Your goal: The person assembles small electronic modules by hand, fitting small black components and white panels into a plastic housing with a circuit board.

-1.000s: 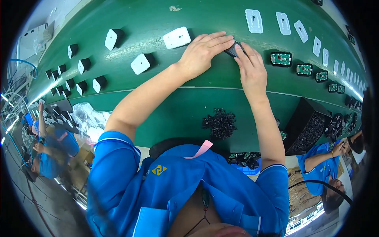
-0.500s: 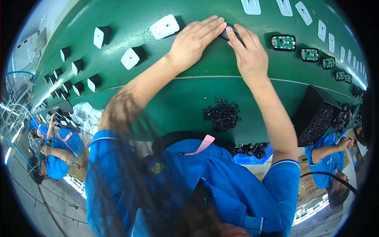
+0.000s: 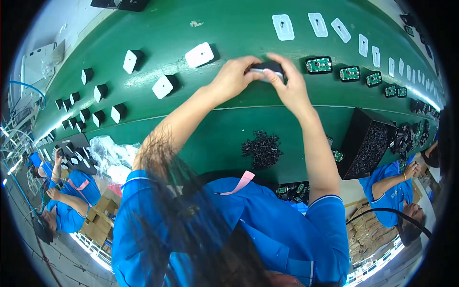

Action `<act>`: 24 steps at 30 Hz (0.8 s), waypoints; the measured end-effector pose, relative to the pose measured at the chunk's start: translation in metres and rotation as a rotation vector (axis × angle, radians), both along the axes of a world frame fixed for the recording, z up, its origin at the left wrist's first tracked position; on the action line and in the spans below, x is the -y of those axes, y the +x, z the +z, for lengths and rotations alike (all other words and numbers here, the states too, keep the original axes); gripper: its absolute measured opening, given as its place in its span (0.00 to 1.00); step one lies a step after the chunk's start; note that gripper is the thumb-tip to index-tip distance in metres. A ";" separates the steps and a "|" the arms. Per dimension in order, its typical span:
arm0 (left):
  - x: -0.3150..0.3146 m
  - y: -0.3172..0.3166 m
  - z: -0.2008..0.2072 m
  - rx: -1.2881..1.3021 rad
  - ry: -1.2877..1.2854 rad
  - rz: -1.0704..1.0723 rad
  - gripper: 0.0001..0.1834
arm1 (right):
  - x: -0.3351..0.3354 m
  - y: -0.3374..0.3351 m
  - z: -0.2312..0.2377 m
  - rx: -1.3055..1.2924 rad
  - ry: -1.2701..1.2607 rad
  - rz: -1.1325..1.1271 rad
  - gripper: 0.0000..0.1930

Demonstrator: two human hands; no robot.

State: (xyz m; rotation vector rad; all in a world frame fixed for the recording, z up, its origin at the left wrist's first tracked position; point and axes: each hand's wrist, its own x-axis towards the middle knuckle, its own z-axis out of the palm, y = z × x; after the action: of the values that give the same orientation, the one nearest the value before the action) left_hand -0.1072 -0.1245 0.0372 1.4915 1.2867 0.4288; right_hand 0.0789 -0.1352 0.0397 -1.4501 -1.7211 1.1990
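Both my hands are closed around one small box-shaped housing (image 3: 268,66), black with a pale grey-white face along its near side. My left hand (image 3: 232,79) grips its left end, the fingers curled partly out of sight behind it. From the right, my right hand (image 3: 289,88) bends its fingers over the far side, with the thumb pressed on the near face. Just right of it lies an open black case with a green circuit board (image 3: 319,64). A black housing with a white cover (image 3: 199,55) lies to the left of my hands.
More white-faced housings (image 3: 165,86) are scattered leftward over the green table (image 3: 201,129). White cover plates (image 3: 284,27) line the far right. A pile of small black parts (image 3: 262,149) lies before me; a black box (image 3: 351,138) of similar parts stands right. Co-workers (image 3: 79,186) sit at both sides.
The housing has been turned: its pale face now shows toward me, where before mostly black was visible. My hands have curled more closely around it. The whole view has shifted slightly.
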 end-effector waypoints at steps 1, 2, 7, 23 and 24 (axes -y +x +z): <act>0.008 -0.001 -0.002 0.018 -0.042 0.042 0.18 | 0.006 0.000 -0.001 0.044 -0.070 -0.001 0.22; 0.014 -0.002 -0.002 -0.005 -0.069 0.039 0.17 | 0.010 0.002 -0.001 0.182 -0.066 0.056 0.20; 0.011 -0.008 0.004 -0.169 -0.162 -0.025 0.16 | -0.004 0.032 0.019 0.643 0.516 0.070 0.21; -0.073 0.077 0.001 -0.746 0.529 0.055 0.33 | -0.018 0.071 -0.006 0.347 -0.190 -0.295 0.20; -0.079 0.081 -0.009 -0.826 0.563 0.091 0.34 | -0.017 0.064 0.001 0.557 -0.111 -0.252 0.23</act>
State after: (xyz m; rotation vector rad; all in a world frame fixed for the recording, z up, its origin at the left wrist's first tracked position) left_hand -0.0259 -0.0451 0.0283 2.2175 1.9871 0.2360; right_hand 0.1425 -0.1183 0.0412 -2.1459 -1.7546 0.8103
